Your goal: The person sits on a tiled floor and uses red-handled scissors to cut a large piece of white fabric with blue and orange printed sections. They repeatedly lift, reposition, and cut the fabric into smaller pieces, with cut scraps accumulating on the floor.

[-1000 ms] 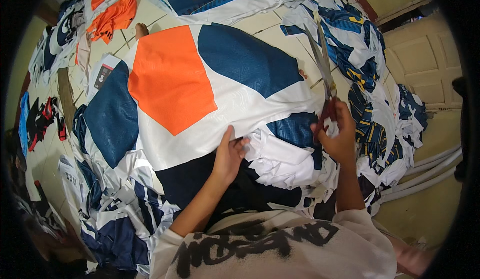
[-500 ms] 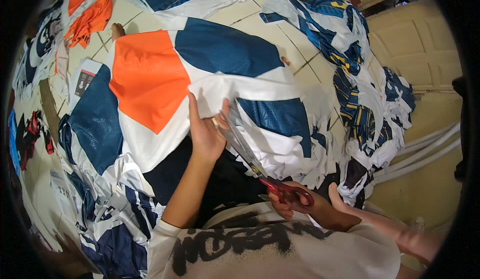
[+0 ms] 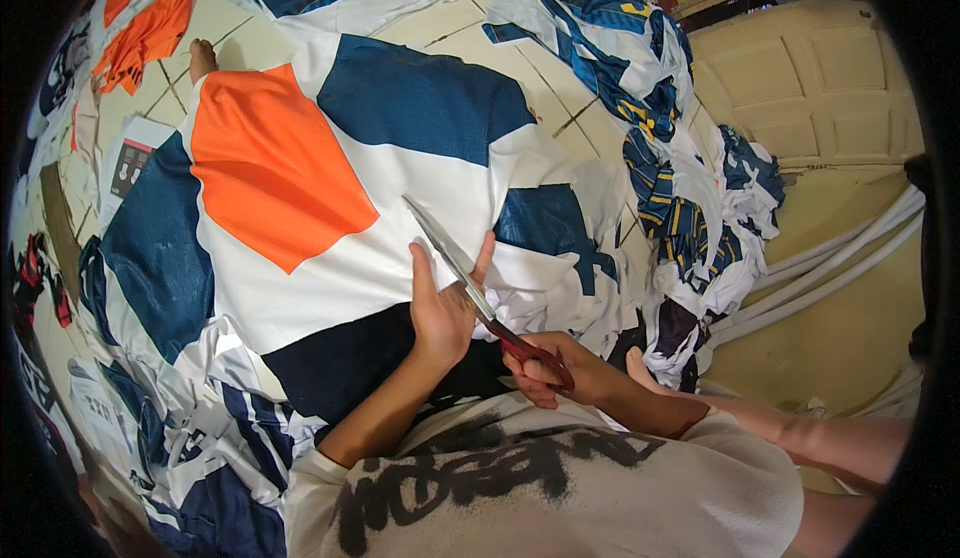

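A large white fabric sheet [image 3: 385,173] with orange and dark blue printed panels is spread before me. My right hand [image 3: 545,368] is wrapped round the dark red handles of a pair of scissors [image 3: 455,261]. The long metal blades look closed together and point up and left over the white part of the sheet. My left hand [image 3: 442,320] is at the sheet's near side, thumb and forefinger stretched apart on either side of the blades. Its other fingers are mostly hidden.
Dark fabric [image 3: 345,358] lies under the near edge. Cut cloth with blue and yellow print [image 3: 690,228] is heaped at the right, navy and white cloth [image 3: 235,488] at the lower left. Orange cloth [image 3: 150,43] lies far left. A bare leg [image 3: 800,443] extends from the right.
The folded white strip near my left hand now lies flatter. The scissors have moved from beside my left hand to between its thumb and forefinger, above the sheet. The view has shifted right.
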